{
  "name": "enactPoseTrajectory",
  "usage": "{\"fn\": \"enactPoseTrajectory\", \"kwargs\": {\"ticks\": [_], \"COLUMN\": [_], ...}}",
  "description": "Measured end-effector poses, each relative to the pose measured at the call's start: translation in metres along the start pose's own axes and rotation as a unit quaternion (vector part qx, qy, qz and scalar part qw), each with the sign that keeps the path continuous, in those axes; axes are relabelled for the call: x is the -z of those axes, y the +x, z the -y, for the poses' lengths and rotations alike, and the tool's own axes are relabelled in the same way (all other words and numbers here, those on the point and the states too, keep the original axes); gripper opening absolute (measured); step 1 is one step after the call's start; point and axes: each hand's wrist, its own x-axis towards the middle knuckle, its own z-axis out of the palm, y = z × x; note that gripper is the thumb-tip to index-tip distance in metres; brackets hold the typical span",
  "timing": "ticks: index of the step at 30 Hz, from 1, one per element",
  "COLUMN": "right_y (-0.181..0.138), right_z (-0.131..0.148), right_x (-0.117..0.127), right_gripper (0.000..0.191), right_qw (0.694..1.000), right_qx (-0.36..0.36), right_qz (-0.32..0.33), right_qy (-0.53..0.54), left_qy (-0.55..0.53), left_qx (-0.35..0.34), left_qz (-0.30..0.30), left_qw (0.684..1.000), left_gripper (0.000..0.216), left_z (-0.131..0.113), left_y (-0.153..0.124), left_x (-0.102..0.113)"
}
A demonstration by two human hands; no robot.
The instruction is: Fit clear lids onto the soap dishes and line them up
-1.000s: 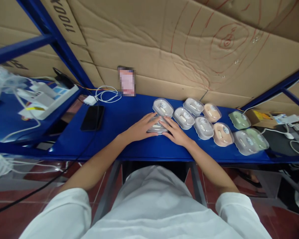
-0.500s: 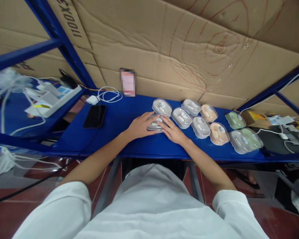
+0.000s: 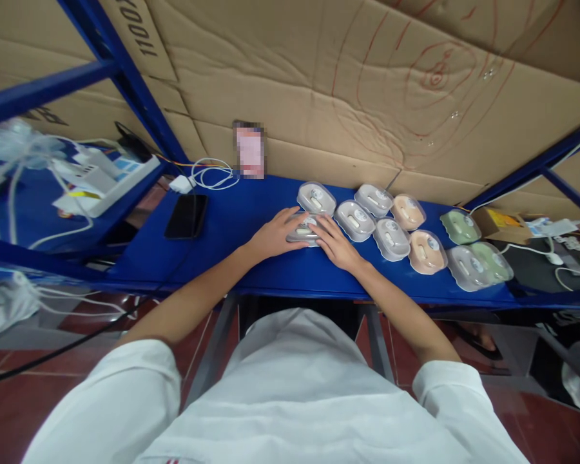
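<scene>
Left hand (image 3: 270,237) and right hand (image 3: 337,246) both clasped around 1 grey case (image 3: 303,231) on blue shelf (image 3: 251,264) — fingers curled, case pinned between them. Just right: row of similar cases (image 3: 391,237). Black phone (image 3: 186,215) well left.

Little differs from a second ago. Both hands now sit closer together over the grey case (image 3: 303,230): the left hand (image 3: 270,237) curls its fingers further across the near left edge, and the right hand (image 3: 336,243) slides its fingertips inward onto the lid, covering more of it than before. The case itself shifts slightly towards the shelf's (image 3: 232,225) front edge under them.
</scene>
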Motion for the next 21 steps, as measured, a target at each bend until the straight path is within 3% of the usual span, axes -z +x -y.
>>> {"fn": "enactPoseTrajectory", "kwargs": {"ticks": [8,21], "right_y": [-0.001,-0.003], "right_z": [0.003,0.004], "right_x": [0.003,0.007], "right_gripper": [0.053,0.056], "right_qw": [1.0,0.999], "right_qx": [0.005,-0.03], "right_qz": [-0.013,-0.034], "right_qy": [0.001,0.007], "left_qy": [-0.065,-0.069], "left_qx": [-0.036,-0.054], "left_qz": [0.048,-0.008], "left_qw": [0.996,0.996], "left_gripper": [0.094,0.079], "left_z": [0.012,0.004], "left_y": [-0.002,0.004], "left_x": [-0.002,0.003]}}
